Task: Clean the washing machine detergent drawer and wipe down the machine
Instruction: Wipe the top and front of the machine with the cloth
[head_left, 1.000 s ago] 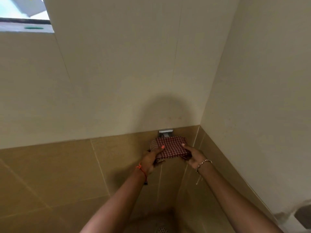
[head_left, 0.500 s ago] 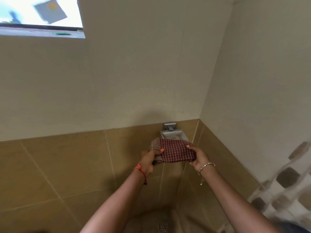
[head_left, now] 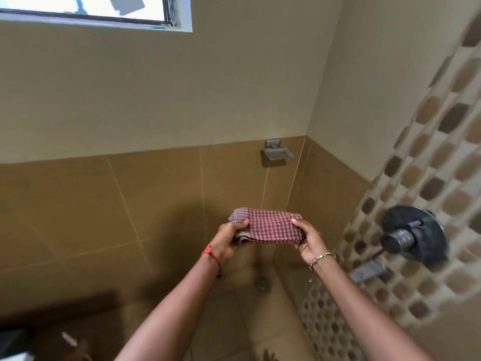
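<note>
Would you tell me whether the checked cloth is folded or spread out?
Folded: the cloth shows doubled layers, held by left hand and right hand.

No writing, label, brand, number or sign can be read anywhere in this view. The cloth (head_left: 270, 227) bears only a red-and-white check. The shower valve (head_left: 413, 235) is smeared by motion blur, and the shapes behind the window (head_left: 78, 6) are too washed out to make out.
</note>
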